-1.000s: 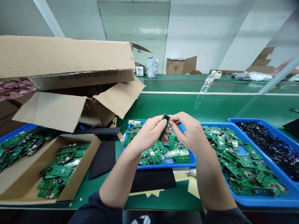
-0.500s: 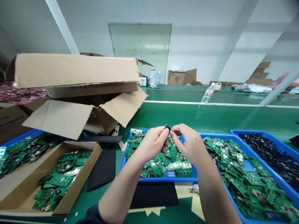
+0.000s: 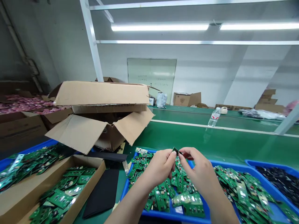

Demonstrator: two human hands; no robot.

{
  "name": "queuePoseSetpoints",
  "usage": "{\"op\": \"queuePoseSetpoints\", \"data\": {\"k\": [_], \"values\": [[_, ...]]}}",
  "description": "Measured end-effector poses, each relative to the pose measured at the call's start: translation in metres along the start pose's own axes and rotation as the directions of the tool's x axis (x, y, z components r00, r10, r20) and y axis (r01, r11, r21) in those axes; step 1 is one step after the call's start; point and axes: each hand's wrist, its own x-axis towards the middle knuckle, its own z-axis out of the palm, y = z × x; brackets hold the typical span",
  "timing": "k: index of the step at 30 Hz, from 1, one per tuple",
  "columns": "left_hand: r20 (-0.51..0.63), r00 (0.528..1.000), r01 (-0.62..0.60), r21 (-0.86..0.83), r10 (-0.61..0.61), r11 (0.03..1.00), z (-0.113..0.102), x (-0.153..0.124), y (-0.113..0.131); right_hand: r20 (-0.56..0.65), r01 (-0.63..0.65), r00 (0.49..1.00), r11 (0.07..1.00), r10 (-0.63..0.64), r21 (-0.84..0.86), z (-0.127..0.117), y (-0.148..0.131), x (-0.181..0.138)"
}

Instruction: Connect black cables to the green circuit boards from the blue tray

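Note:
My left hand (image 3: 160, 165) and my right hand (image 3: 198, 169) meet above a blue tray (image 3: 163, 214) heaped with small green circuit boards. Together they pinch one small green circuit board (image 3: 175, 151) between thumbs and fingertips, held edge-up. Both hands are closed on it. The piled boards (image 3: 163, 193) lie right beneath my wrists.
An open cardboard box (image 3: 102, 115) lies tipped at the left. Before it sit a low carton of boards (image 3: 25, 199) and black foam sheets (image 3: 102, 193). More blue trays hold boards (image 3: 243, 193) and black parts (image 3: 280, 180). A water bottle (image 3: 213, 117) stands on the green belt.
The camera has tilted upward, so the hands and trays sit lower in view and the ceiling lights show. The hands still hold the small board between them.

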Motion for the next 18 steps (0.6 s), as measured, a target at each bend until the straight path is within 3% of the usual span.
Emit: {"op": "queuePoseSetpoints", "data": {"k": [9, 14, 18], "values": [[-0.080, 0.997, -0.012, -0.137, 0.001, 0.991, -0.007, -0.003, 0.001, -0.013, -0.243, 0.970, 0.970, 0.244, 0.028, -0.015, 0.013, 0.001], [-0.059, 0.998, -0.036, -0.120, 0.029, 0.992, -0.008, -0.005, 0.001, 0.007, -0.220, 0.975, 0.973, 0.220, 0.069, -0.023, 0.004, -0.003], [0.038, 0.998, -0.048, -0.072, 0.051, 0.996, -0.006, -0.006, 0.001, 0.049, -0.084, 0.995, 0.996, 0.083, 0.035, -0.017, 0.008, -0.007]]}}
